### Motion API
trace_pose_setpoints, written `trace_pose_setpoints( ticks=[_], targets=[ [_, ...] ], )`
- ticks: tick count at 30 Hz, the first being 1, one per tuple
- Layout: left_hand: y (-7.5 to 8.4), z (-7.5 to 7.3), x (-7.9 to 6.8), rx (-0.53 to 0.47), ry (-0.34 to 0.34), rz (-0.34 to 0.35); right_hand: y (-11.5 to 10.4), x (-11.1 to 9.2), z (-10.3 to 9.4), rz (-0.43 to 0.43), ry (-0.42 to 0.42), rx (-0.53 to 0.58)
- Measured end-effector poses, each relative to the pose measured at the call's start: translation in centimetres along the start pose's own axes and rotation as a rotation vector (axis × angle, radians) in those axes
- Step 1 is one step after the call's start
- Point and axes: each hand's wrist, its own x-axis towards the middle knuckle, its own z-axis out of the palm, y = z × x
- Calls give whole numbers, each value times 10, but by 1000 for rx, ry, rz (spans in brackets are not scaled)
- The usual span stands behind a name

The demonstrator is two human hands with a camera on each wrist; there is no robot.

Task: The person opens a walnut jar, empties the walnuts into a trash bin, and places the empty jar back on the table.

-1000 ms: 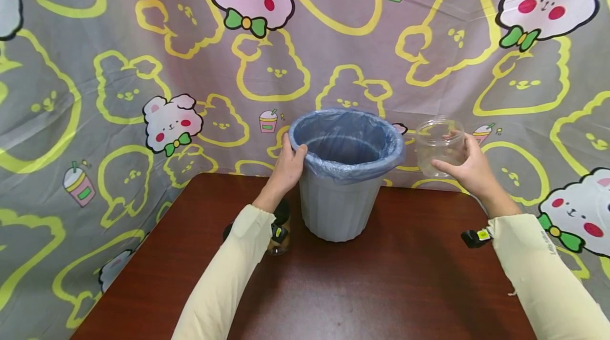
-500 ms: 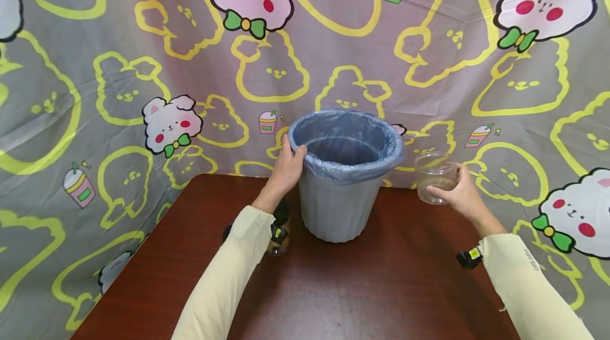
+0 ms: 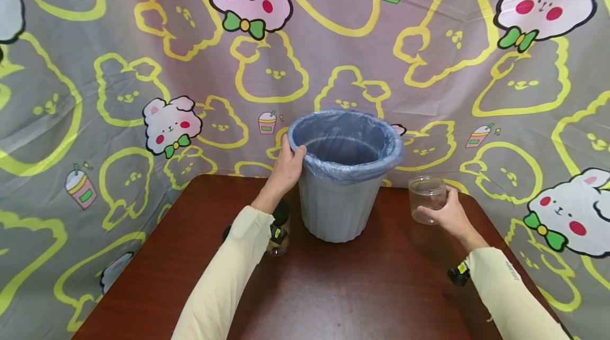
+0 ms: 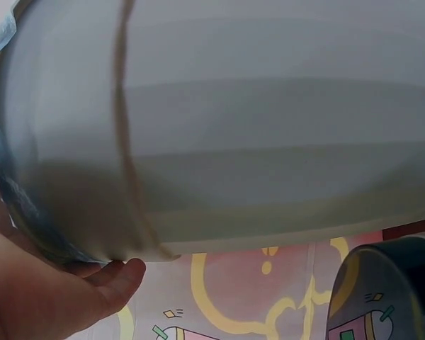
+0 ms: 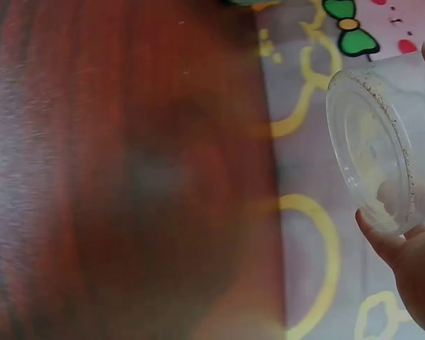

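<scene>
A grey trash bin [image 3: 335, 207] lined with a blue plastic bag [image 3: 352, 170] stands upright on the table. My left hand [image 3: 287, 168] grips its rim at the left side, over the bag's folded edge; some fingers are hidden behind the bin. To the right of the bin, my right hand [image 3: 448, 215] holds a clear plastic jar [image 3: 424, 197] around its side, upright and lidless, slightly above the tabletop. In the right wrist view, brown specks ring the bottom of the jar [image 5: 372, 152].
Behind my left forearm a see-through container [image 3: 280, 244] with brownish contents is partly hidden. The dark red-brown table [image 3: 352, 287] ends at a patterned cloth [image 3: 267, 80] hanging behind and at the sides. A black wrist camera [image 3: 459, 274] sits under the right sleeve.
My right hand has lowered the clear jar from beside the bin's rim toward the tabletop, drifting slightly left. The left hand and the bin keep their place.
</scene>
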Motion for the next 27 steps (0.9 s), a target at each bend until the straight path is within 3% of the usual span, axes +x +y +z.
trace_pose_setpoints(
  ticks=[11,27],
  targets=[
    [-1,-1,1,0,-8,-4,18,-11,19,31,-65,20],
    [-4,-1,4,6,-8,20,30,-19,33,62,-109,-49]
  ],
)
